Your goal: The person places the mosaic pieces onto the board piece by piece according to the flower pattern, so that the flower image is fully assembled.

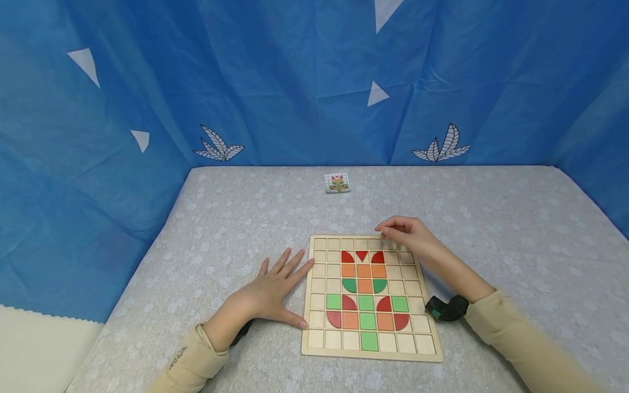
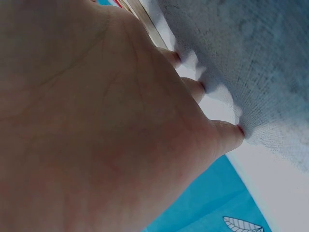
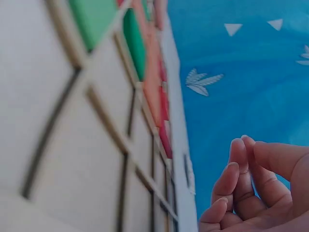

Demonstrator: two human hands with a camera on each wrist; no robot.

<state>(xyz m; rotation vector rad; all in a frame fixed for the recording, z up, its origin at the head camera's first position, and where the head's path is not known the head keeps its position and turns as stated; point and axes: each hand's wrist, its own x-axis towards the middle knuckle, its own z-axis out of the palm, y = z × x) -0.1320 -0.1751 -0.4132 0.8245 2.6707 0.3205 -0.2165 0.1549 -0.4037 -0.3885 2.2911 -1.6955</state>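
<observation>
A square wooden grid board (image 1: 373, 354) lies on the table, its cells partly filled with red, orange and green pieces. Along its upper part sit a red triangle (image 1: 361, 255), orange squares (image 1: 363, 271) and dark green quarter circles (image 1: 380, 285). Light green squares (image 1: 367, 321) run down the lower middle. My left hand (image 1: 270, 289) lies with spread fingers on the cloth, thumb and index fingertips at the board's left edge. Over the board's far right corner hovers my right hand (image 1: 410, 234). In the right wrist view its loosely bent fingers (image 3: 237, 157) meet the thumb, with no piece visible between them.
A small card (image 1: 337, 183) printed with a similar coloured pattern lies beyond the board. Grey flowered cloth (image 1: 236, 218) covers the table. A blue curtain (image 1: 314, 82) with white triangles and leaf drawings hangs behind and at the sides. A black device (image 1: 447, 308) is strapped under the right wrist.
</observation>
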